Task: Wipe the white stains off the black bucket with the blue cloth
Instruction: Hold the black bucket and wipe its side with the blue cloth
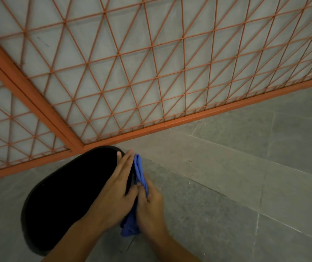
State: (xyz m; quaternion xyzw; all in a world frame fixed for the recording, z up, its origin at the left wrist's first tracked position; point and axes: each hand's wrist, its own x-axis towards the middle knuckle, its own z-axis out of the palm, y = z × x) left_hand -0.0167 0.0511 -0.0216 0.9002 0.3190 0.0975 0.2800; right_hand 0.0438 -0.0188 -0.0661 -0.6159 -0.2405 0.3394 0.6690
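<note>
The black bucket (70, 195) stands on the floor at the lower left, its dark opening facing up toward me. My left hand (113, 190) lies over its right rim with fingers stretched out, the thumb inside the rim. My right hand (149, 205) grips the bunched blue cloth (140, 173) and holds it against the bucket's outer right side. The cloth's lower end (129, 225) hangs below my hands. White stains do not show from this angle; the bucket's outer wall is mostly hidden.
An orange metal grille (151, 72) with a thick frame rises right behind the bucket. Grey stone floor tiles (245, 176) stretch to the right and front.
</note>
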